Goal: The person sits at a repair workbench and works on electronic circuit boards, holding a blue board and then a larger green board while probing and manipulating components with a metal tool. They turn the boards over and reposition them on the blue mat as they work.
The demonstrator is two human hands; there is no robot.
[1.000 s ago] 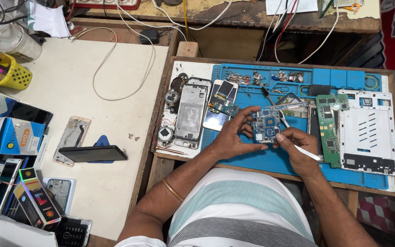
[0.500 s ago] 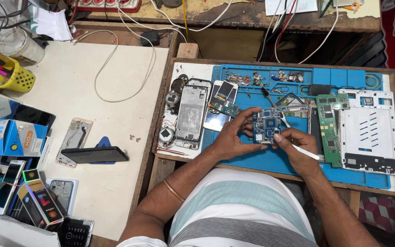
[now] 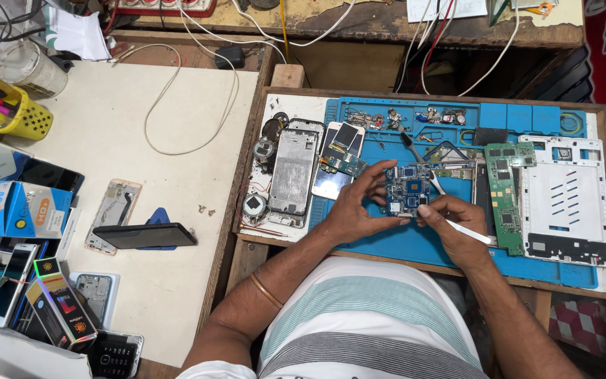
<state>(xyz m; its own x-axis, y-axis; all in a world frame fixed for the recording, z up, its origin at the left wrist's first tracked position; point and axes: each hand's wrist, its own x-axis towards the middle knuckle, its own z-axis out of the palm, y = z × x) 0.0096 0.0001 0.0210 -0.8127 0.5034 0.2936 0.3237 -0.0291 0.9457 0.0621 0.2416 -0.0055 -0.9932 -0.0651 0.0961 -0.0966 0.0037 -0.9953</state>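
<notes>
— Where does the board sit from your left hand [image 3: 351, 210]?

— Your left hand comes in from seven o'clock, and the blue circuit board [image 3: 407, 189] lies at its two o'clock, over the blue mat [image 3: 415, 245] on the desk. Your left grip is clamped on the board's left edge, thumb below and fingers over the top.

— And its long axis?

— Hard to call; the board looks nearly square, its edges running twelve to six and nine to three.

— What about your right hand [image 3: 454, 223]?

— It lies at four o'clock from the board, just beside its lower right corner. Your right grip is together around a white tool [image 3: 466, 231]: its tip points at ten o'clock and meets the board's bottom edge, its tail trails toward four. Both hands touch the board; the left one carries it.
</notes>
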